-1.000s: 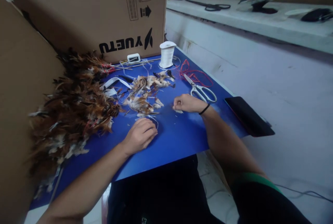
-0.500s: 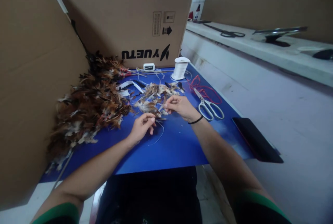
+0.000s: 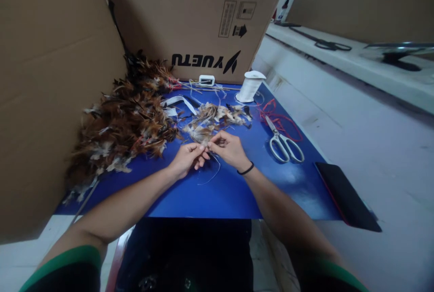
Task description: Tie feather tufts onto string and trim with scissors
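My left hand (image 3: pixel 190 160) is closed in a pinch, thumb against forefinger, on small feathers whose ends are mostly hidden by the fingers. Right against it, my right hand (image 3: pixel 229 151) pinches a feather, and the fingertips of both hands meet. A thin pale thread (image 3: pixel 219 170) curves down onto the blue tabletop from below the fingertips. Just beyond the hands lie loose pale-brown feathers (image 3: pixel 200 133), with more cream and dark feathers (image 3: pixel 230 114) behind them. A black band circles my right wrist.
A large heap of brown feathers (image 3: pixel 132 120) lies left, beside cardboard walls (image 3: pixel 190 11). Behind stand a white spool (image 3: pixel 251 87) and a small white device (image 3: pixel 206 80). To the right are red string (image 3: pixel 281 122), scissors (image 3: pixel 286 147) and a black phone-like slab (image 3: pixel 346 195).
My right hand has come left and down with its feather, until its fingertips touch those of my left hand. The whole view has shifted slightly.
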A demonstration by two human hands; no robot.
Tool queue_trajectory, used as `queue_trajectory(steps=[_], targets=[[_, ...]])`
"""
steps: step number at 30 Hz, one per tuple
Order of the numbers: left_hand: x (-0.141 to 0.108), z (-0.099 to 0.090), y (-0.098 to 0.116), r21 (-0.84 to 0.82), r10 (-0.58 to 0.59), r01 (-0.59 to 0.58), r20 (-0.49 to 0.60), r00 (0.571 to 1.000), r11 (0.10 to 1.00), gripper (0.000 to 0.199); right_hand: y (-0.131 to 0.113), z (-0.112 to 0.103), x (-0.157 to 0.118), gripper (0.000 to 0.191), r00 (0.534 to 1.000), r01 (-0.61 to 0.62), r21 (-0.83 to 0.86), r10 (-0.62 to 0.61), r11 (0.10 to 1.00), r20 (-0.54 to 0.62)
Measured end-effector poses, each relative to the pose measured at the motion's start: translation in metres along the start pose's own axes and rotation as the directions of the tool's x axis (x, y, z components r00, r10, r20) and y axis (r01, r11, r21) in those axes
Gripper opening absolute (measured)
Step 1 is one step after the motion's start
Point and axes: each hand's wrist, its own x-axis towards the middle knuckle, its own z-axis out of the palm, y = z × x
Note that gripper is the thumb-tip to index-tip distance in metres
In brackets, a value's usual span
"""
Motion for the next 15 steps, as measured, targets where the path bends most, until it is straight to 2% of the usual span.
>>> queue_trajectory(steps=[5, 7, 9, 12, 15], targets=[[0.002, -0.005, 0.001, 0.016, 0.054, -0.053, -0.032, 0.998, 0.998, 0.034, 0.006, -0.006, 0.005, 0.013, 0.997, -0.004, 0.027, 0.006, 1.0, -0.072], [0.004, -0.008, 0.003, 0.019, 0.089, -0.088, -0.063, 0.994, 0.996, 0.031, 0.01, -0.015, 0.008, 0.014, 0.993, -0.006, -0.029, 0.003, 1.0, -0.12], [0.005, -0.011, 0.006, 0.016, 0.128, -0.127, -0.086, 0.988, 0.992, 0.03, 0.013, -0.026, 0.01, 0.015, 0.994, -0.005, -0.133, -0.009, 0.991, -0.109], [0.006, -0.014, 0.01, -0.003, 0.177, -0.178, -0.11, 0.978, 0.984, 0.029, 0.013, -0.037, 0.01, 0.018, 0.999, 0.008, -0.262, 0.004, 0.965, 0.044], [0.008, -0.017, 0.012, -0.014, 0.212, -0.215, -0.122, 0.97, 0.977, 0.032, 0.008, -0.039, 0.007, 0.023, 0.972, 0.016, -0.307, 0.057, 0.951, 0.226]])
